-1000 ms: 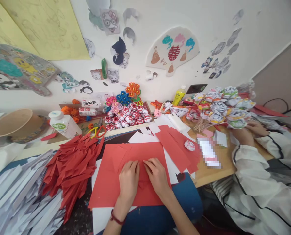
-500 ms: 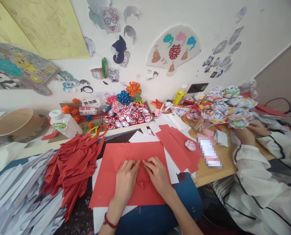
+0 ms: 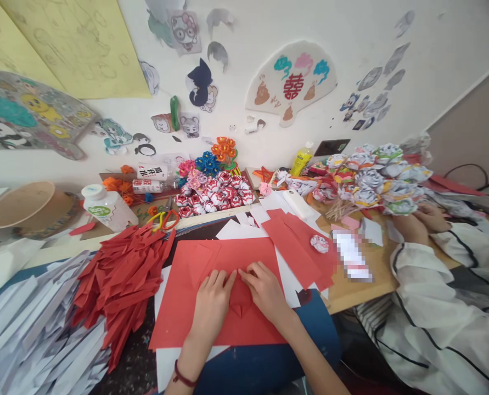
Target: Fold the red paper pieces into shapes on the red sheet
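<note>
A small piece of folded red paper (image 3: 240,299) lies in front of me, with a pointed lower end and creases. It rests on large red paper sheets (image 3: 172,326). My left hand (image 3: 214,299) pinches its upper left edge between thumb and fingertips. On the other side, my right hand (image 3: 265,291) is closed at the upper right edge, its fingertips close to those of the left. Both hands partly cover the paper's sides. White sheets (image 3: 168,370) stick out beneath the red ones.
To the left lie piles of folded red strips (image 3: 121,274) and white strips (image 3: 34,323). Scissors (image 3: 168,219), a white bottle (image 3: 108,207) and paper flowers (image 3: 217,195) stand behind. At the right, a co-worker's hands (image 3: 427,218) are near more paper flowers (image 3: 370,178).
My hands stay at the folded red paper in nearly the same pose. The right hand and forearm have shifted very slightly to the right.
</note>
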A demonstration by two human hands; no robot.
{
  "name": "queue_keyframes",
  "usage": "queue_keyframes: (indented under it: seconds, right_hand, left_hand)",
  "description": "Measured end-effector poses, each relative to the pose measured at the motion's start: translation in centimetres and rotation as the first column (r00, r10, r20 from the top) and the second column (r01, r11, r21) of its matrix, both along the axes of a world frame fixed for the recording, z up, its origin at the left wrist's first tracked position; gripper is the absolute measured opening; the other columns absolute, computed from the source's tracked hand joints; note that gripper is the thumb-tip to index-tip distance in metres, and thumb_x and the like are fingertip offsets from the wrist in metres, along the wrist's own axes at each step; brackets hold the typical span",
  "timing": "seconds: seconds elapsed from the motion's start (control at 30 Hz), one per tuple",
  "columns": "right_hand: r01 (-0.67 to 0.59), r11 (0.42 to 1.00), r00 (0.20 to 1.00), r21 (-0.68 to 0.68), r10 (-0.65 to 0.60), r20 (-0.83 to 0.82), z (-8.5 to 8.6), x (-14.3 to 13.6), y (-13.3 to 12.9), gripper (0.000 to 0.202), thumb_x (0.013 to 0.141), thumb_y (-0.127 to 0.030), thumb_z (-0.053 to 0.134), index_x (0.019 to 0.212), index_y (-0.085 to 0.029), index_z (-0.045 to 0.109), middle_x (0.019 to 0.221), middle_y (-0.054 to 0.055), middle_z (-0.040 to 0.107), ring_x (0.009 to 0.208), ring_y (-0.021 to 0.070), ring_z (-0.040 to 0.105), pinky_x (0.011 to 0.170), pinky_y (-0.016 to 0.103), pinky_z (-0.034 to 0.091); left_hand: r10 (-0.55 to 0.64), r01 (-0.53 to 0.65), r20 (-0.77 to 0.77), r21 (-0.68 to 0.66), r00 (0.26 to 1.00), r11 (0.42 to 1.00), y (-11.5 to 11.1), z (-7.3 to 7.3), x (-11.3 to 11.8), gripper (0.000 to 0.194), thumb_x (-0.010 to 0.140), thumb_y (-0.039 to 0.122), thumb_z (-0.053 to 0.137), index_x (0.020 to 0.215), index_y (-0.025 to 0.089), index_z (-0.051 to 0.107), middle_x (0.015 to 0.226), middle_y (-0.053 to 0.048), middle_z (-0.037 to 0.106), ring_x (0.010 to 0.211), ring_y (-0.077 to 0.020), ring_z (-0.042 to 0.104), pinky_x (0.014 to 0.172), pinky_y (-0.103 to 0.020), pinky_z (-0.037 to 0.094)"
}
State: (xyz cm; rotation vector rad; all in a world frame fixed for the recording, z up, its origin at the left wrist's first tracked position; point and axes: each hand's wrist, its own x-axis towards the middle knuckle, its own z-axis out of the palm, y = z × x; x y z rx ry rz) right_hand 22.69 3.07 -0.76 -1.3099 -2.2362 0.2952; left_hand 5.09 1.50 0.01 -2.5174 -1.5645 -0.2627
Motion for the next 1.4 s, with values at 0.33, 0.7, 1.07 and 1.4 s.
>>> queue_keyframes:
  seconds: [0.33, 0.7, 1.07, 1.4]
  right_hand:
    - [-0.025, 1.0, 0.998, -0.013, 0.025, 0.065, 0.3, -0.3, -0.2, 0.038, 0.088, 0.003, 0.039, 0.109, -0.015, 0.065, 0.093, 0.009, 0.056, 0.088, 0.0223, 0.049, 0.077, 0.036, 0.048]
    - [0.071, 0.997, 0.994, -0.004, -0.071, 0.085, 0.3, -0.5, 0.1, 0.022, 0.089, -0.005, 0.048, 0.088, -0.019, 0.065, 0.088, 0.006, 0.056, 0.083, 0.0215, 0.045, 0.07, 0.035, 0.038]
    - [0.076, 0.997, 0.987, -0.024, -0.072, 0.141, 0.8, -0.5, -0.2, 0.024, 0.09, -0.006, 0.049, 0.094, -0.021, 0.067, 0.091, 0.006, 0.055, 0.085, 0.0207, 0.044, 0.074, 0.034, 0.035]
    - [0.084, 0.996, 0.963, -0.034, -0.072, 0.26, 2.4, 0.3, -0.8, 0.026, 0.097, -0.027, 0.049, 0.116, -0.03, 0.067, 0.097, 0.007, 0.057, 0.092, 0.0235, 0.047, 0.077, 0.036, 0.035]
  left_hand:
    - [0.009, -0.004, -0.103, 0.052, 0.995, 0.999, -0.5, -0.1, 0.8, 0.046, 0.083, 0.003, 0.049, 0.127, 0.014, 0.057, 0.095, -0.008, 0.059, 0.086, -0.0223, 0.054, 0.071, -0.035, 0.046]
    - [0.115, -0.103, -0.154, 0.086, 0.981, 0.991, -2.1, 0.0, 1.3, 0.058, 0.081, 0.003, 0.049, 0.136, 0.018, 0.051, 0.104, -0.01, 0.061, 0.092, -0.0253, 0.054, 0.074, -0.038, 0.044]
    - [0.185, -0.185, 0.01, 0.086, 0.983, 0.979, -3.1, 1.1, 0.5, 0.053, 0.077, 0.002, 0.05, 0.125, 0.02, 0.062, 0.104, -0.009, 0.063, 0.091, -0.0242, 0.052, 0.076, -0.037, 0.043]
    - [0.088, -0.084, -0.103, 0.048, 0.991, 0.995, -1.4, -0.1, 1.1, 0.06, 0.081, 0.001, 0.045, 0.137, 0.023, 0.051, 0.117, -0.011, 0.06, 0.098, -0.028, 0.053, 0.078, -0.042, 0.043]
